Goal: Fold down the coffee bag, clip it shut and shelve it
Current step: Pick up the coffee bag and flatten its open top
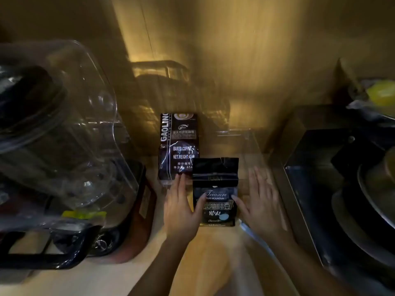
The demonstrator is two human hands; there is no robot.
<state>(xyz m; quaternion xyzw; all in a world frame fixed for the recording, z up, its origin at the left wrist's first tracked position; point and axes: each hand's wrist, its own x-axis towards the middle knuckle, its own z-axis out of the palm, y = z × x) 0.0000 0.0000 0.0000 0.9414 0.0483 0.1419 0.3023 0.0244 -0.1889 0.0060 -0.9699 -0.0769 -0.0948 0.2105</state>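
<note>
Far left of the frame: a clear plastic jug [64, 116] on a dark base, blurred, takes no part in the work.

Centre left: the left hand [181, 212] is flat and open, fingers spread, fingertips touching the lower edge of a taller coffee pack [178, 146] standing behind; its thumb rests on the left face of the coffee bag [215, 192].

Centre: the coffee bag stands upright on the wooden shelf [215, 253], just in front of and to the right of the taller pack, overlapping its lower right corner. Its top appears flattened, possibly folded; no clip can be made out, and the dim light leaves that unsettled.

Centre right: the right hand [261, 201] is open, fingers apart, thumb touching the bag's right edge; neither hand grips.

Far right: a dark box [316, 157] and stacked cookware.

Assessment: the bag is shelved, or nearly so. Clipping cannot be confirmed. Withdrawal of the hands is left.
</note>
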